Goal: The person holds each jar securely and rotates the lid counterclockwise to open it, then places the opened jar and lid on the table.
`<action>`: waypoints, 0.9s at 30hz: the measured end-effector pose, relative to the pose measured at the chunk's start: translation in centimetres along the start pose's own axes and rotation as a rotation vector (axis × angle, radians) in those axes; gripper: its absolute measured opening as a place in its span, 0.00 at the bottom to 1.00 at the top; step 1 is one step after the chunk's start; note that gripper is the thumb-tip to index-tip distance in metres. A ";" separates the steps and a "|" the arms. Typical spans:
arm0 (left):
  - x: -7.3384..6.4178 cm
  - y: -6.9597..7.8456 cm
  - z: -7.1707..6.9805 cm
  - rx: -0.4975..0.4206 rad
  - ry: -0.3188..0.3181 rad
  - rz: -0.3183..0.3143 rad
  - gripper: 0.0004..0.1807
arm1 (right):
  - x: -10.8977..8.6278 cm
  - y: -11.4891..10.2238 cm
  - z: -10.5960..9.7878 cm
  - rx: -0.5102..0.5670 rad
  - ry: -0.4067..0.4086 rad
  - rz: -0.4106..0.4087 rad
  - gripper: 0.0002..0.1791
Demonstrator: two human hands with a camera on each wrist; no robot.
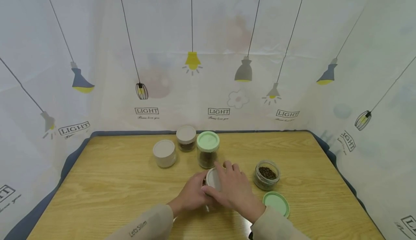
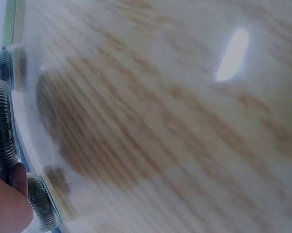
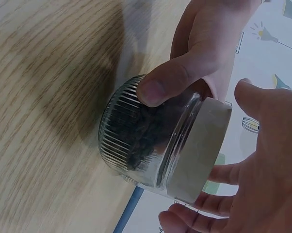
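Note:
A ribbed glass jar (image 3: 136,128) with dark contents and a white lid (image 3: 199,150) stands tilted in the right wrist view. My left hand (image 1: 194,193) grips its glass side, the thumb lying across the ribs. Over the lid is my right hand (image 1: 235,187), its thumb on one side and its fingers curled round the opposite edge. Right behind the hands, in the head view, is a taller jar with a green lid (image 1: 208,141). To the right sits an uncovered glass jar (image 1: 266,176) of dark brown beans, with a loose green lid (image 1: 276,204) nearer me.
Two more white-lidded jars stand at the back left: a pale one (image 1: 164,154) and one with dark contents (image 1: 186,138). The wooden table (image 1: 123,175) meets a printed cloth backdrop (image 1: 169,52) at the back and both sides.

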State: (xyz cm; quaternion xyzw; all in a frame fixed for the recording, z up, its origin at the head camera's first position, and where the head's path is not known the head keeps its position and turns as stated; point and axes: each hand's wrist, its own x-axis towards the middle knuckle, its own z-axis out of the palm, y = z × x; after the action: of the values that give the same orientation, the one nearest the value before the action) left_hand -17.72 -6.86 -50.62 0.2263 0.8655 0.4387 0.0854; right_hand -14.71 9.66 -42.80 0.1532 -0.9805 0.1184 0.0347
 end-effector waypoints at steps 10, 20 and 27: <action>-0.2 0.0 0.5 0.039 0.017 -0.049 0.46 | 0.3 -0.1 0.1 0.034 -0.078 -0.020 0.43; -0.2 0.0 0.5 0.045 0.025 -0.045 0.46 | 0.4 0.2 -0.1 0.033 -0.039 -0.133 0.32; 0.0 -0.1 0.1 0.048 -0.004 -0.022 0.46 | 0.4 0.3 -0.3 0.033 -0.040 -0.181 0.32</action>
State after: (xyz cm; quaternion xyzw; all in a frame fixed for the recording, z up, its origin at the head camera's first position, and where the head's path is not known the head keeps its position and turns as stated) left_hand -17.69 -6.89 -50.78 0.2198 0.8780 0.4163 0.0866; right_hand -15.16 9.86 -42.53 0.2441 -0.9610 0.1278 0.0230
